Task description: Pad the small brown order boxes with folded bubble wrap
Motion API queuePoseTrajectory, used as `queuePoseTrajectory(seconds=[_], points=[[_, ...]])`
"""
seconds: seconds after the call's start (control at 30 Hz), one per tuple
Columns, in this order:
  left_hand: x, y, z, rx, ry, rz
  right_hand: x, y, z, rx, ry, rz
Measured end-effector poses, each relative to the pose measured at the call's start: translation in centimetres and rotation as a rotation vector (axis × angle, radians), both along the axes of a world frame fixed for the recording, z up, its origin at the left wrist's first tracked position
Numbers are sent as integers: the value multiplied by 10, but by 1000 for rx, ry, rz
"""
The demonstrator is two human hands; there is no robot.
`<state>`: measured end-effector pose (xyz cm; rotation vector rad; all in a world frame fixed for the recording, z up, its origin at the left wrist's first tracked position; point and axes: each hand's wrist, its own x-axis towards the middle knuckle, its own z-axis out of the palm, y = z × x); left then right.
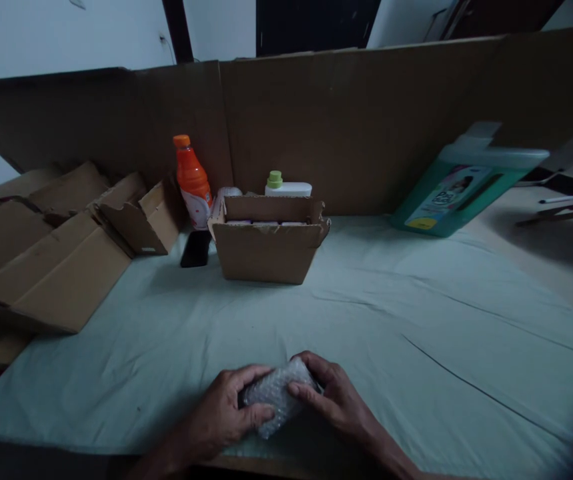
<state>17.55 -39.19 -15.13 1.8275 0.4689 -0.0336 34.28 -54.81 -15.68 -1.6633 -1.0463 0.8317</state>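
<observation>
A small block-shaped bundle in bubble wrap (282, 395) is held between both hands near the table's front edge. My left hand (231, 410) grips its left end, thumb across the front face. On the right end, my right hand (333, 397) presses with its thumb on top and its fingers behind. What the wrap encloses cannot be made out. Farther back stands an uncovered cardboard box (266, 252) with several packed items showing just below its rim.
A pale green cloth (366, 320) covers the table. Cardboard boxes (66, 267) crowd the left side, near a dark phone (196, 249). Behind stand an orange bottle (193, 183), a white bottle with a green cap (287, 187) and a tilted green jug (461, 187), before a cardboard screen (341, 133).
</observation>
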Motion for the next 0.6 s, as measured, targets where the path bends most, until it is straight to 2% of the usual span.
queuePoseTrajectory(seconds=[0.07,0.13,0.2,0.27,0.33,0.43,0.5,0.6], points=[[9,16,22,260,-95,61,3,-1,-3,21,18,-66],[26,33,49,612,-275,141,5,-2,-6,34,25,-101],[52,51,75,937,-475,189,6,-3,-9,38,16,-108],[83,68,95,1164,-565,211,6,-3,-11,33,0,-107],[113,86,107,1280,-500,221,6,-2,-12,27,-21,-117],[140,106,110,1299,-319,185,7,-6,-11,41,-26,-133],[141,111,107,1291,-309,131,9,-12,-8,68,-5,-128],[116,104,100,1311,-433,58,15,-31,2,104,36,-98]])
